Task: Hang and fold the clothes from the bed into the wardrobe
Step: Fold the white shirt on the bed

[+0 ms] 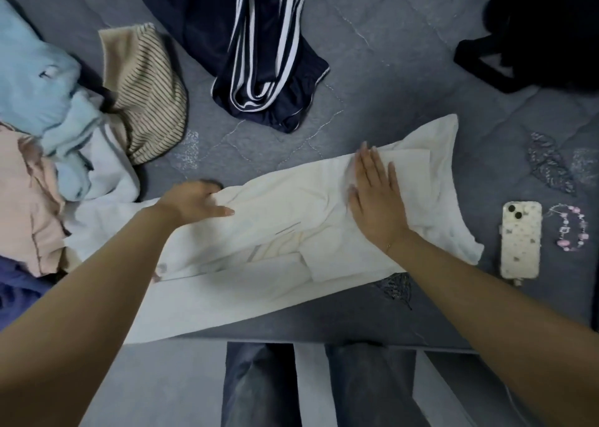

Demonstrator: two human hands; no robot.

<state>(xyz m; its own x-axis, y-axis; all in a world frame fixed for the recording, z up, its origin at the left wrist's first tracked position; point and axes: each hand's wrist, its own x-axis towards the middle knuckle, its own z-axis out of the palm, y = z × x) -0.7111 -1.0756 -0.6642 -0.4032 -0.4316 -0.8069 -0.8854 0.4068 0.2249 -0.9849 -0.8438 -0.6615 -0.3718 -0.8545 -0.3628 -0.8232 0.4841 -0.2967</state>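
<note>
A white garment lies spread across the grey quilted bed, folded lengthwise. My left hand grips its upper left edge, fingers curled into the cloth and thumb on top. My right hand presses flat on the garment's right part, fingers straight and together. A pile of clothes sits at the left: a light blue piece, a pink one and a beige striped one. A navy garment with white stripes lies at the top centre.
A phone in a pale patterned case and a pink bead strap lie on the bed to the right of the garment. A black bag sits at the top right. My legs in dark jeans stand at the bed's near edge.
</note>
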